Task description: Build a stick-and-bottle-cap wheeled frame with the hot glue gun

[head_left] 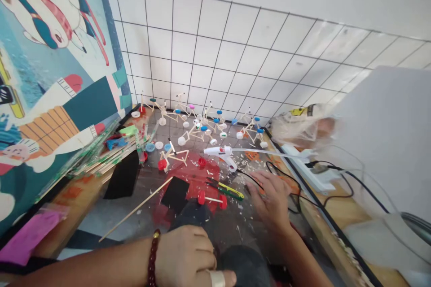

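My left hand point(186, 255) is at the bottom centre, fingers curled, with a bandage on the thumb; anything inside it is hidden. Right of centre, my right hand point(271, 195) rests with fingers apart, holding nothing visible, beside the glue gun's black cable point(251, 179). The white glue gun point(220, 151) lies above it, a clear glue stick in its back. Between the hands are yellow-green snips point(232, 190) and two red wheels joined by a white axle point(213, 199). A black square point(175, 194) and a long wooden stick point(134, 210) lie left of them.
Several stick models with coloured caps point(202, 129) stand along the back by a white grid point(218, 49). Wooden sticks point(101, 157) and a pink packet point(30, 235) lie left. A white power strip point(311, 170) and plastic bag point(303, 128) are right.
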Available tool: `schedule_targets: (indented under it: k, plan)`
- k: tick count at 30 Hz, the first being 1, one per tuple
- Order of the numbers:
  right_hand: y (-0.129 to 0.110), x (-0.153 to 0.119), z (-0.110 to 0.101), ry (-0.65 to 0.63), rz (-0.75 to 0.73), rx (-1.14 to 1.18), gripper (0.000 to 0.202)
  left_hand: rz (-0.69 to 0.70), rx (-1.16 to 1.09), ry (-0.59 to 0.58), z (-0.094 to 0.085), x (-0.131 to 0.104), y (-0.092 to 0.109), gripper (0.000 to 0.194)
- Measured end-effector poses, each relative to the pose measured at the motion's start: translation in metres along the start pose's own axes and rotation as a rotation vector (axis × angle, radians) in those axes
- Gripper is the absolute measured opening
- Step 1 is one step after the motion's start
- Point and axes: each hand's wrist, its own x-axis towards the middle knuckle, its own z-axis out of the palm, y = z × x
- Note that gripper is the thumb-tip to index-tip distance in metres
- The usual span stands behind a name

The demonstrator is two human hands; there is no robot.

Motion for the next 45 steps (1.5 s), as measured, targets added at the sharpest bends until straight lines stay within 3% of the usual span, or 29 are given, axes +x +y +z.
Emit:
schedule_targets:
  k: [4, 11, 19, 25, 30, 34, 35, 37, 40, 42, 44, 45]
  plan:
    - [-0.003, 0.001, -0.001, 0.0, 0.001, 0.012, 0.018, 0.072, 0.017, 0.018, -0.009, 0.001, -0.002, 0.03]
    - [-0.019, 0.005, -0.008, -0.033, 0.001, 0.106, 0.012, 0.077, 0.029, 0.031, -0.022, 0.005, -0.005, 0.023]
    - [-0.015, 0.004, -0.002, -0.135, 0.109, 0.218, 0.012, -0.097, -0.088, 0.006, -0.031, 0.01, -0.005, 0.017]
    - [-0.016, 0.002, -0.002, -0.234, 0.139, 0.263, 0.012, 0.091, 0.089, 0.045, -0.027, 0.014, 0.003, 0.011]
    - [-0.018, 0.002, -0.003, -0.237, 0.097, 0.276, 0.013, 0.119, 0.182, 0.058, -0.025, 0.019, 0.004, 0.015]
    - [-0.02, 0.003, -0.004, -0.247, 0.047, 0.256, 0.015, 0.134, 0.29, 0.0, -0.043, 0.023, 0.004, 0.006]
    - [-0.021, 0.003, -0.005, -0.239, 0.035, 0.247, 0.015, 0.103, 0.345, -0.052, -0.053, 0.021, 0.004, 0.005]
    - [-0.02, 0.004, -0.007, -0.214, 0.021, 0.225, 0.015, -0.087, 0.447, -0.179, -0.076, 0.011, 0.007, 0.017]
    - [-0.019, 0.006, -0.012, -0.216, -0.009, 0.197, 0.017, -0.587, 0.603, -0.129, -0.105, -0.022, 0.014, 0.02]
    - [-0.018, 0.008, -0.015, -0.231, -0.027, 0.179, 0.017, -0.834, 0.683, -0.136, -0.112, -0.05, 0.017, 0.017]
    - [-0.013, 0.011, -0.019, -0.274, -0.026, 0.138, 0.016, -0.977, 0.676, -0.125, -0.109, -0.076, 0.019, 0.022]
    - [-0.01, 0.012, -0.023, -0.311, -0.02, 0.104, 0.016, -1.066, 0.66, -0.175, -0.105, -0.085, 0.02, 0.026]
